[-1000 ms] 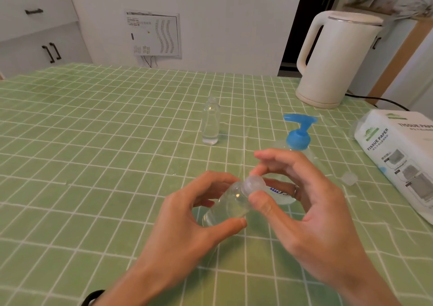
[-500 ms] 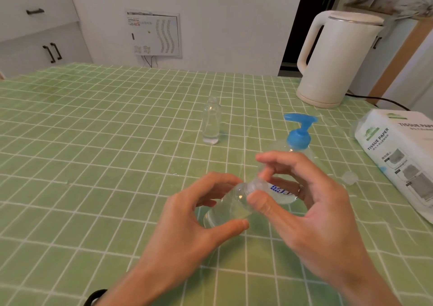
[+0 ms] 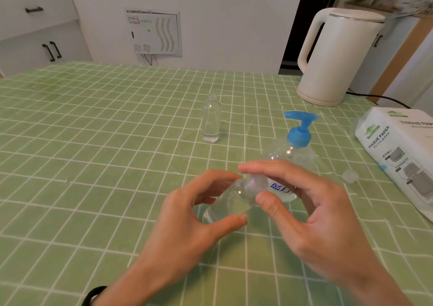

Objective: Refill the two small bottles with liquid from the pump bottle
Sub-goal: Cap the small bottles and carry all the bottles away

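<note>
The tilted small bottle point(image 3: 230, 202) holds clear liquid, and a translucent cap point(image 3: 256, 182) sits on its neck. The second small bottle point(image 3: 211, 122) stands upright and uncapped farther back, with a little liquid at its bottom. The left hand point(image 3: 187, 226) grips the tilted bottle's body between thumb and fingers; the right hand point(image 3: 316, 216) pinches the cap. The blue-topped pump bottle point(image 3: 297, 151) stands just behind the right hand's fingers, which partly hide it. On the green checked worktop point(image 3: 93, 141), a loose cap point(image 3: 349, 175) lies near a tissue pack point(image 3: 403, 156), and a white kettle point(image 3: 337, 55) stands behind.
</note>
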Available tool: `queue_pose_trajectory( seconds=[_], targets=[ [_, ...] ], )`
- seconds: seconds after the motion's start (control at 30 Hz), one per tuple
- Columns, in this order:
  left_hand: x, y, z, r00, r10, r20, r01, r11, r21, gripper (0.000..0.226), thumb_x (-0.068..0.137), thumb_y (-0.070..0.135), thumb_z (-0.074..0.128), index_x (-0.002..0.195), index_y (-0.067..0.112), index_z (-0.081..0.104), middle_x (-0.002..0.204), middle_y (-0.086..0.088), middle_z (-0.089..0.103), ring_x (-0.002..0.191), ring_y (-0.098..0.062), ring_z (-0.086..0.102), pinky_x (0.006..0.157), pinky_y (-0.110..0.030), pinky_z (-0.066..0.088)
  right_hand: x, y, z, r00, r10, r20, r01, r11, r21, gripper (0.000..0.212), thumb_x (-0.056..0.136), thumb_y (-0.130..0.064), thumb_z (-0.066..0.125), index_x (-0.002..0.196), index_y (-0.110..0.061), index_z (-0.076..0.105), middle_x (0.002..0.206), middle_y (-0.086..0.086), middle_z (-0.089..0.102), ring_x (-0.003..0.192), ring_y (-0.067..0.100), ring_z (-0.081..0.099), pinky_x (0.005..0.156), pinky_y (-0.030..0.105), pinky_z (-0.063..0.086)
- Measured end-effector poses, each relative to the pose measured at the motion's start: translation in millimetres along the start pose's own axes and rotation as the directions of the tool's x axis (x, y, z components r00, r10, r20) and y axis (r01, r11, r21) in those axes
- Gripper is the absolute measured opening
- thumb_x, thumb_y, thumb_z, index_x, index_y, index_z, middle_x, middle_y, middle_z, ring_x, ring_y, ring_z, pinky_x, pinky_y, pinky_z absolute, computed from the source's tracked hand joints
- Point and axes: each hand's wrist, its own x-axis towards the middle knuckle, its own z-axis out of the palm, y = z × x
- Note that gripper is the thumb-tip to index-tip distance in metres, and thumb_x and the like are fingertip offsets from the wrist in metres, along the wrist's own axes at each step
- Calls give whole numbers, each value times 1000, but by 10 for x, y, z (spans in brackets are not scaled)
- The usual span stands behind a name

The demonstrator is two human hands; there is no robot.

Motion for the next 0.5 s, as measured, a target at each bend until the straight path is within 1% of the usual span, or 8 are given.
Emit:
queue_pose_trajectory(
  seconds=[0.1,0.17,0.23,0.27,0.33,0.4,0.47,0.5],
  targets=[
    [8,-13,1,1000,-3,-1,3,1000,-5,51,75,34,87,122,39,69,114,19,77,109,-8,74,95,-18,52,-3,19,8,998,6,-57,-8,1000,-24,28,93,-13,75,115,-29,79,114,-24,77,115,4,71,98,14,50],
    [0,-29,11,1000,-6,-1,6,1000,-2,53,74,32,89,123,39,69,114,18,77,109,-10,74,96,-23,54,-18,15,24,994,13,-105,-15,1000,-27,24,92,-15,78,111,-31,80,110,-25,78,112,2,72,96,11,49],
    [-11,-38,26,1000,-11,-9,11,1000,3,55,73,32,90,123,41,69,114,18,77,109,-12,74,96,-30,56,-44,13,44,986,26,-162,-34,999,-42,24,89,-19,77,109,-33,81,107,-24,79,109,2,73,96,10,48],
    [-16,-41,31,1000,-12,-15,12,1000,6,55,72,32,90,122,42,69,113,18,77,109,-12,74,96,-31,56,-54,9,58,982,29,-185,-39,998,-49,25,88,-20,78,109,-33,81,106,-23,79,108,2,73,96,10,48],
    [-19,-39,33,1000,-10,-20,10,1000,11,55,72,32,90,122,42,68,113,19,77,108,-10,74,95,-28,56,-65,11,86,979,29,-203,-42,998,-57,26,88,-19,81,109,-33,81,104,-21,79,106,3,74,95,11,50],
    [4,-35,4,1000,-8,-24,8,1000,16,55,71,30,92,120,41,69,113,18,77,108,-9,74,96,-25,56,-56,17,95,978,36,-204,-47,998,-50,25,89,-22,84,111,-34,81,104,-23,79,104,6,75,92,16,54],
    [60,-43,-88,998,-14,-66,15,1000,13,56,70,28,96,118,39,69,113,18,78,107,-8,74,96,-24,57,-34,23,64,972,60,-226,-58,998,16,25,91,-26,83,114,-35,79,106,-21,80,103,8,77,89,19,58],
    [96,-58,-162,994,-29,-104,28,1000,-5,54,69,29,94,117,38,69,113,17,78,106,-7,75,96,-23,57,-26,25,36,967,72,-246,-58,996,63,26,91,-25,80,115,-36,79,108,-19,80,103,9,77,86,18,59]
  ],
)
